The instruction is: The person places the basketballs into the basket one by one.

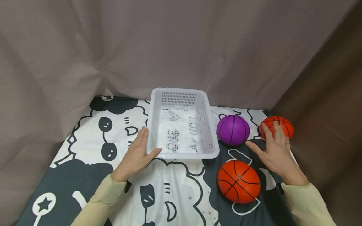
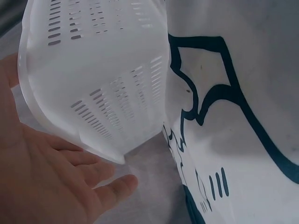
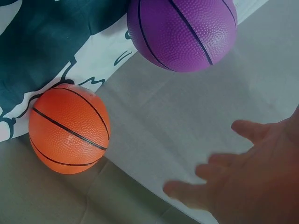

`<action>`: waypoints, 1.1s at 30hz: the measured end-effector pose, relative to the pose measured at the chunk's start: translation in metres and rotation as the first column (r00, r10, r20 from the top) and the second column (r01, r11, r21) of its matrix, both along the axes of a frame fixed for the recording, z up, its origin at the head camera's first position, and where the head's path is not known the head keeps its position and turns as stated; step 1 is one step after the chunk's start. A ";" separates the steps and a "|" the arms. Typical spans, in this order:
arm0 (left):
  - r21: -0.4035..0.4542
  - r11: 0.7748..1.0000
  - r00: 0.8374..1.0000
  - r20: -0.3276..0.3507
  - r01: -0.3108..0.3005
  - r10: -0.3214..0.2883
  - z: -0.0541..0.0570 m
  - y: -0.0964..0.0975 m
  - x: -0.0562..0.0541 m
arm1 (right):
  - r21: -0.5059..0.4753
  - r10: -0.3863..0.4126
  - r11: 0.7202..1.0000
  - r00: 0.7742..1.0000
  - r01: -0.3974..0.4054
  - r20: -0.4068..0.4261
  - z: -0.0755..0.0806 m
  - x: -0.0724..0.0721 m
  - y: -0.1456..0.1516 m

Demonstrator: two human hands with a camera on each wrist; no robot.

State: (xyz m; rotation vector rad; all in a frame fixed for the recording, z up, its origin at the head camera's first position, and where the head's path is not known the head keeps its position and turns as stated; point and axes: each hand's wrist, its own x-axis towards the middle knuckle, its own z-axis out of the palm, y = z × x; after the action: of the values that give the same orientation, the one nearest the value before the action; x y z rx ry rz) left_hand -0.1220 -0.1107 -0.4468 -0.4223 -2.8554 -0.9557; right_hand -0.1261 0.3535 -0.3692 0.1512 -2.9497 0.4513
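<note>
A white plastic basket [image 1: 183, 156] with slotted walls stands upright in the middle of the table. My left hand [image 1: 137, 153] rests at its near left corner, thumb over the rim and fingers straight along the outer wall; the left wrist view shows the basket's slotted side [image 2: 112, 107] beside this hand [image 2: 51, 172]. Spread fingers of my right hand [image 1: 275, 152] overlap the far orange basketball [image 1: 285, 125] in the head view. In the right wrist view, that orange ball [image 3: 70, 130] is apart from the hand [image 3: 243, 177]. A purple ball [image 1: 233, 129] sits between basket and right hand.
Nearer to me, another orange basketball [image 1: 238, 182] lies on the dark part of the patterned cloth [image 1: 124, 201]. Grey-brown curtains [image 1: 181, 47] hang behind the table and along its right side [image 1: 333, 131].
</note>
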 end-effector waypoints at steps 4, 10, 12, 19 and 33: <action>-0.007 1.000 1.000 0.003 -0.002 0.002 0.000 0.000 0.001 | 0.007 -0.010 1.000 1.000 0.010 -0.010 -0.003 -0.001 -0.002; -0.010 1.000 1.000 0.009 0.003 -0.003 -0.004 0.001 -0.001 | 0.003 -0.010 1.000 1.000 0.010 0.011 -0.004 0.000 -0.003; -0.009 1.000 1.000 0.013 0.000 0.000 -0.005 0.001 0.000 | 0.008 -0.011 1.000 1.000 0.010 0.013 -0.004 0.000 -0.004; -0.011 1.000 1.000 0.013 -0.001 0.001 -0.004 0.002 0.001 | 0.054 -0.026 0.998 0.999 0.024 0.031 -0.004 0.000 0.000; -0.011 1.000 1.000 0.030 0.004 -0.004 -0.003 0.007 0.000 | -0.097 0.181 0.981 0.977 -0.170 0.112 -0.007 0.018 -0.026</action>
State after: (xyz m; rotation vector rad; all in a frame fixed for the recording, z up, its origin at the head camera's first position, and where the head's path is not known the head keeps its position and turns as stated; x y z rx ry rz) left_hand -0.1224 -0.1038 -0.4494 -0.4181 -2.8892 -0.9554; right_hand -0.1082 0.3270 -0.3765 0.3903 -3.0400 0.6327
